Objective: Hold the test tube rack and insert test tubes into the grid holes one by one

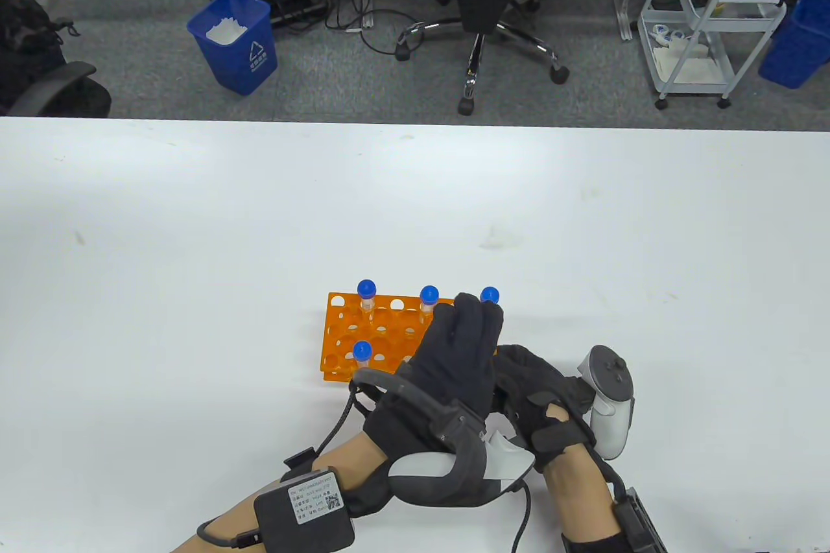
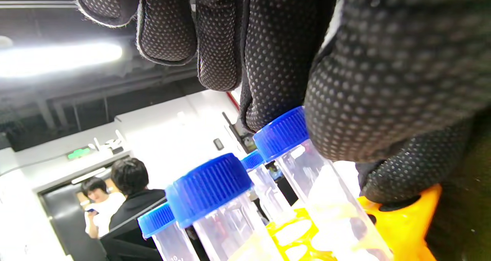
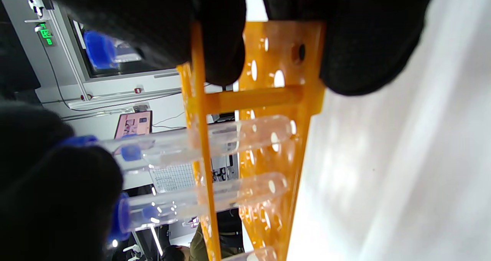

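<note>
The orange test tube rack [image 1: 340,326] stands on the white table near the front edge. Three blue-capped tubes [image 1: 366,288] [image 1: 428,295] [image 1: 362,352] stand in its holes. My left hand [image 1: 476,313] reaches over the rack's right part and pinches a fourth tube [image 1: 489,295] at its blue cap [image 2: 282,132]; that tube's lower part sits in the rack [image 2: 402,222]. My right hand [image 1: 519,378] lies under the left one and grips the rack's right end [image 3: 264,99], fingers on either side of it [image 3: 284,61]. The rack's right half is hidden in the table view.
The white table [image 1: 194,222] stretches wide to the left, right and back of the rack. Beyond its far edge are a blue bin [image 1: 233,41], an office chair [image 1: 480,28] and a white cart [image 1: 707,21] on the floor.
</note>
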`<state>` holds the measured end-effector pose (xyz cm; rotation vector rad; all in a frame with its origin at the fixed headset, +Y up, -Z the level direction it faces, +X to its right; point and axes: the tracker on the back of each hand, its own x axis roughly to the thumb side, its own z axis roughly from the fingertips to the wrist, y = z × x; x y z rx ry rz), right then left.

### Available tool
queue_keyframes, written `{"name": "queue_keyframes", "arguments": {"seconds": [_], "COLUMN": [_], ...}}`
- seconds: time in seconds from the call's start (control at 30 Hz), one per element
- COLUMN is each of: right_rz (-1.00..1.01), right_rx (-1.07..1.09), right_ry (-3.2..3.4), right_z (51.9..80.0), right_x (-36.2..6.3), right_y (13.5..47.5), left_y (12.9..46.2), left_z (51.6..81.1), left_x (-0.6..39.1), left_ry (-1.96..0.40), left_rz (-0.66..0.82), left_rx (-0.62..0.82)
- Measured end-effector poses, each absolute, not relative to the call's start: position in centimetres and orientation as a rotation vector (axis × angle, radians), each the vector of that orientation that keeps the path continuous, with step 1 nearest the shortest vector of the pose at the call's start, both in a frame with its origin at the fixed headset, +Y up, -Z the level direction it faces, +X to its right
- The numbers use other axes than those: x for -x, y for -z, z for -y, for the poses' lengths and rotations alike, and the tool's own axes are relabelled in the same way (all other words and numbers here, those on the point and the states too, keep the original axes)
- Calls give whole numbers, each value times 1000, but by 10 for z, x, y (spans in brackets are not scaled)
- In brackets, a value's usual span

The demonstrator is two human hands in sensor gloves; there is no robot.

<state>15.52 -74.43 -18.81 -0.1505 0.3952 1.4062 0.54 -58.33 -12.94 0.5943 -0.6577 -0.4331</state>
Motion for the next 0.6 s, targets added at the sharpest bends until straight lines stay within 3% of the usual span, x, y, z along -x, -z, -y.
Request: {"name": "queue_keyframes", "arguments": {"seconds": [0.23, 0.4, 0.6], "right_rz": [-395, -397, -400], "right_rx": [151, 164, 174], "right_ry": [-1399, -1400, -1401], "right_z": [744, 744, 743], "right_x": [-156, -155, -156], "right_y": [187, 187, 187], "left_y": [127, 128, 124], "left_z": [583, 576, 534], "left_x": [-7, -3, 25], "left_ry": [451, 409, 197], "left_rz": [664, 671, 622], "left_rx": [-594, -495, -552]}}
